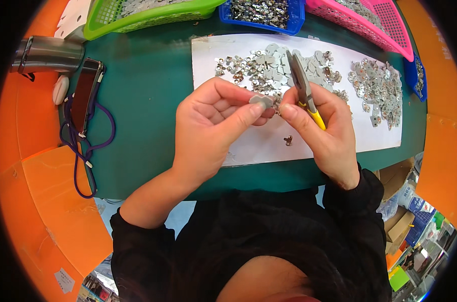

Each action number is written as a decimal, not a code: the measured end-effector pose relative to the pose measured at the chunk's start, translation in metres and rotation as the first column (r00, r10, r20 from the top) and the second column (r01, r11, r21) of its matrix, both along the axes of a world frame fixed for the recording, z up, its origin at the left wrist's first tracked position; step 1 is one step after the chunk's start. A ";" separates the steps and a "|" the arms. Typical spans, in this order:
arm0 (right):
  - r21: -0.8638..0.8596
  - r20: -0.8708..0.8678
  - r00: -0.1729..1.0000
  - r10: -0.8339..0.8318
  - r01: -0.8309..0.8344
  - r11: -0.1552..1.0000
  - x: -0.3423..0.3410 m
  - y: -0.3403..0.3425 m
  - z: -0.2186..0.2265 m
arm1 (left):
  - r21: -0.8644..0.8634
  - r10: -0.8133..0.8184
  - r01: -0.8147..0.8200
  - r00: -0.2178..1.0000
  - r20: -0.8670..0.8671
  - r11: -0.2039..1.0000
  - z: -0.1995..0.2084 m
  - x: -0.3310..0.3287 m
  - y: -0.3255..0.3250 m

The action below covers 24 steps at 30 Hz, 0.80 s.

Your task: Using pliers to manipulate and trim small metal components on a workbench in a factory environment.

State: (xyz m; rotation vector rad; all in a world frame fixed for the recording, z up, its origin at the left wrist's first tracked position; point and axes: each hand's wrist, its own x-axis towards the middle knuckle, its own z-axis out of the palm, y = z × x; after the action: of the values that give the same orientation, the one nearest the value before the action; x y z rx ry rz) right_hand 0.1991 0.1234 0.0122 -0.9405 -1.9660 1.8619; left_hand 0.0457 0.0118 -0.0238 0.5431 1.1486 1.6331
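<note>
Between the table's (138, 131) near and far edges, my left hand (203, 126) pinches a grey tab (261, 100); my right hand (327, 128) clasps yellow-handled pliers (302, 86), thumb and forefinger together at a metal fitting (277, 104).

small-parts workshop: green workbench (138, 156), pliers (302, 83), blue bin (264, 28), heaped metal pieces (382, 90).

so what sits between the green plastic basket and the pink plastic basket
A blue rectangular plastic bin, filled with small shiny metal parts, at the head view's top edge.
</note>
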 end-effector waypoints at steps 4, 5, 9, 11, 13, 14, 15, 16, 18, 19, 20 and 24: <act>-0.065 -0.037 0.999 -0.008 0.005 0.998 -0.002 0.000 -0.005 | 0.177 0.062 -0.041 0.991 -0.117 0.983 -0.003 0.005 -0.002; -0.074 -0.071 0.997 -0.041 0.036 0.997 -0.004 -0.002 -0.007 | 0.221 0.062 -0.022 0.983 -0.176 0.975 -0.004 0.005 -0.003; -0.126 -0.094 0.992 -0.083 0.071 0.989 -0.002 -0.003 -0.010 | 0.228 0.070 0.028 0.908 -0.413 0.973 -0.008 0.002 -0.007; -0.143 -0.116 0.989 -0.087 0.070 0.987 -0.001 -0.003 -0.013 | 0.281 0.097 0.121 0.751 -0.653 0.952 -0.012 -0.001 -0.009; -0.159 -0.135 0.986 -0.093 0.071 0.985 -0.001 -0.004 -0.014 | 0.306 0.115 0.123 0.746 -0.655 0.944 -0.012 -0.002 -0.008; -0.148 -0.151 0.984 -0.099 0.076 0.986 0.000 -0.005 -0.014 | 0.331 0.132 0.127 0.743 -0.656 0.935 -0.012 -0.001 -0.007; -0.138 -0.167 0.981 -0.104 0.081 0.987 0.000 -0.005 -0.014 | 0.332 0.132 0.127 0.743 -0.656 0.935 -0.011 -0.001 -0.007; -0.138 -0.168 0.980 -0.104 0.081 0.987 0.001 -0.006 -0.014 | 0.291 0.060 0.125 0.831 -0.553 0.949 -0.005 0.000 -0.006; -0.028 -0.240 0.966 -0.091 0.087 0.996 0.002 -0.006 -0.014 | 0.249 -0.009 0.130 0.900 -0.435 0.960 -0.005 0.002 -0.004; -0.028 -0.241 0.966 -0.091 0.086 0.996 0.003 -0.005 -0.013 | 0.238 -0.041 0.100 0.969 -0.242 0.966 -0.008 0.003 -0.003; 0.090 -0.225 0.974 -0.020 0.041 0.995 0.005 -0.002 -0.013 | 0.222 -0.067 0.073 0.997 -0.038 0.972 -0.010 0.003 -0.002; 0.407 -0.121 0.975 0.187 -0.123 0.905 0.012 0.009 -0.008 | 0.207 -0.100 0.099 0.995 -0.007 0.973 -0.005 0.001 -0.001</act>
State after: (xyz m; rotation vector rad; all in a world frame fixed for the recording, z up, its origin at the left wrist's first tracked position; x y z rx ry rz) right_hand 0.2107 0.1322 0.0043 -0.5131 -2.2522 1.4653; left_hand 0.0463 0.0105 -0.0284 0.7198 0.9390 1.6752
